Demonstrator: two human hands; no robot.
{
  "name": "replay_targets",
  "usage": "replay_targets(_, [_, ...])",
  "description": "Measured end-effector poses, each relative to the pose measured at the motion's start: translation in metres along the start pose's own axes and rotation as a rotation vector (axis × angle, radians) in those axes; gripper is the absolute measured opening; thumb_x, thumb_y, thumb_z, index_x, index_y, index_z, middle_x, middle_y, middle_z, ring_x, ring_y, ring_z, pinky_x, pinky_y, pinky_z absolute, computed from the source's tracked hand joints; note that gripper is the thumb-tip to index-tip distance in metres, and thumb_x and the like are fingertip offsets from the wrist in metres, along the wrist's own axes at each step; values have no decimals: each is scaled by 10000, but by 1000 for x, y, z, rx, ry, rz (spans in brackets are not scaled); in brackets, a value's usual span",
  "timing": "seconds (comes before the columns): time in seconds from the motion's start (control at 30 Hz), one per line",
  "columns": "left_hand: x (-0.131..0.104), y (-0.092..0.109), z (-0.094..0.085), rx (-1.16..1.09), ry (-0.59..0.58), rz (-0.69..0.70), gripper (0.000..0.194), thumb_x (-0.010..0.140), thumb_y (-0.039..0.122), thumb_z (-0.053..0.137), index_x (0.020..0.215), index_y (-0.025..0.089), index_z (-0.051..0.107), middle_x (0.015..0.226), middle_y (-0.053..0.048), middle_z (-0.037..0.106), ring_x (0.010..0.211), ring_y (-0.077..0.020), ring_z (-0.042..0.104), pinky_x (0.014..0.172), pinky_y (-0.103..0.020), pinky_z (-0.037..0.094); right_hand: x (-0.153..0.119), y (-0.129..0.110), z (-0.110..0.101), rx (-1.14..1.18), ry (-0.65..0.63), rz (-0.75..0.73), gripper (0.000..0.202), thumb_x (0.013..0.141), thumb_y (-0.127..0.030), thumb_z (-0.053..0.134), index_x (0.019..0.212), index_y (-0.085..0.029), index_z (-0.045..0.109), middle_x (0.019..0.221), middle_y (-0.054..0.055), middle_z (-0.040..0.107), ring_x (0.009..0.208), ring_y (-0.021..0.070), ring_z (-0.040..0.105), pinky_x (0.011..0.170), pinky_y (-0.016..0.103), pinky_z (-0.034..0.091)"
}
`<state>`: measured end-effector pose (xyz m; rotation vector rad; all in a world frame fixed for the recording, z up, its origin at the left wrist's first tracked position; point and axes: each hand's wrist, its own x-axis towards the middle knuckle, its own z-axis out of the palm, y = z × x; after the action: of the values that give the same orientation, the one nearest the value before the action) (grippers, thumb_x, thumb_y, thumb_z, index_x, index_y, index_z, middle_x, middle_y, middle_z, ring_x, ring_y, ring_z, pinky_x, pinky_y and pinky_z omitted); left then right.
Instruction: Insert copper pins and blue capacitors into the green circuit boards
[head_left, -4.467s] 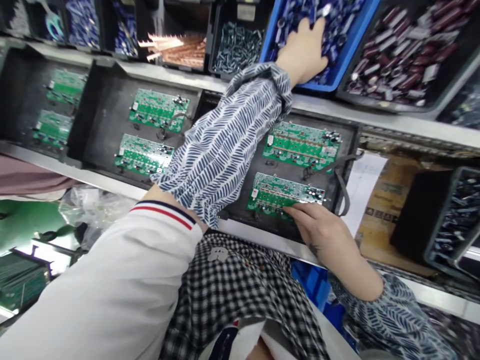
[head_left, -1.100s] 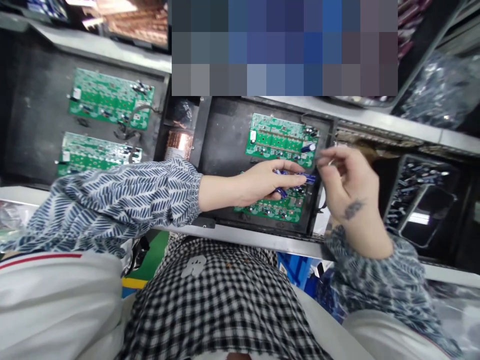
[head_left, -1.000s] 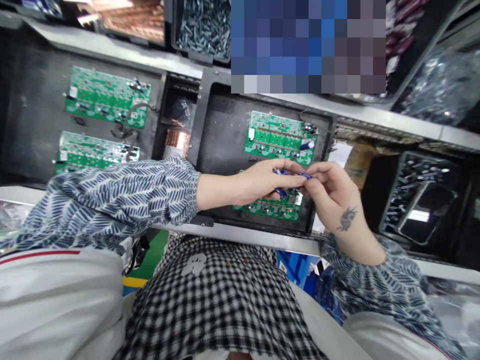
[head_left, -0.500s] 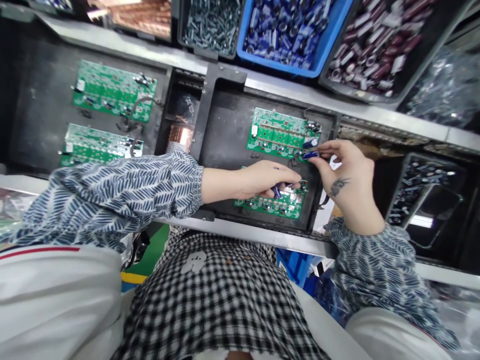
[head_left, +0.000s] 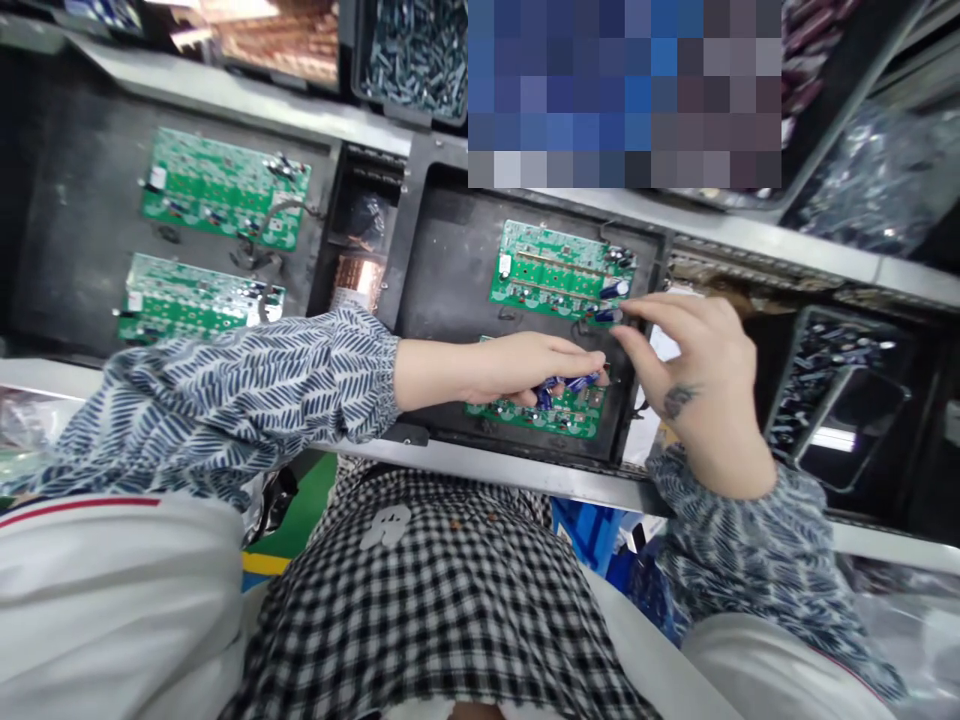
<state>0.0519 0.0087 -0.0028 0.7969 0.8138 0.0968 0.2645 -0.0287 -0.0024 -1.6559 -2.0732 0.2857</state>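
Note:
Blue capacitors [head_left: 545, 394] are held in the curled fingers of my left hand [head_left: 525, 366], which hovers over the lower green circuit board [head_left: 570, 415]. Above it, the upper green circuit board [head_left: 551, 262] lies in a black tray [head_left: 450, 250]. Two blue capacitors [head_left: 609, 290] sit side by side at that board's right end. My right hand [head_left: 694, 365] is just right of them, thumb and forefinger apart with nothing between them. The fingertips are close to the lower capacitor; whether they touch it I cannot tell.
Two more green boards [head_left: 225, 188] lie in the left tray [head_left: 67, 200]. A bin of small dark parts [head_left: 416, 60] stands at the back, beside a pixelated area. On the right are a container of metal parts [head_left: 840, 350] and clear plastic bags [head_left: 862, 180]. A metal rail [head_left: 510, 470] runs along the front.
My right thumb and forefinger have parted from the lower capacitor, which stays at the board's edge. In my left hand, the capacitors have shifted and show more.

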Motion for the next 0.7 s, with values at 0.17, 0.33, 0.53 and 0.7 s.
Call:
replay_targets(0.17, [-2, 7, 6, -70, 49, -30, 261, 934, 402, 710, 827, 166, 676, 850, -7, 589, 688, -91, 484, 477, -141, 285, -28, -25, -6, 373, -35, 154, 312, 962, -426, 635, 1234, -275, 628, 1108, 59, 723, 880, 213, 694, 675, 358, 561])
replay_targets(0.33, [-1, 4, 7, -134, 29, 3, 259, 908, 373, 751, 816, 155, 647, 707, 21, 481, 598, -69, 427, 453, -134, 259, -45, -43, 4, 216, 44, 149, 400, 866, -429, 761, 1205, -294, 596, 974, 42, 687, 779, 228, 668, 674, 394, 570])
replay_targets(0.53, [1, 5, 8, -220, 10, 41, 195, 968, 271, 670, 838, 137, 616, 777, 9, 543, 618, -56, 473, 456, -111, 333, -27, -22, 2, 225, 144, 135, 66, 938, -337, 682, 987, -311, 717, 865, 11, 722, 705, 220, 659, 653, 385, 541])
replay_targets(0.7, [6, 10, 10, -375, 58, -152, 245, 1020, 127, 474, 801, 106, 580, 787, -27, 581, 618, -63, 527, 471, -141, 389, 8, 20, -1, 66, 60, 69, 125, 937, -288, 618, 923, -291, 742, 966, 31, 765, 915, 275, 695, 827, 437, 535])
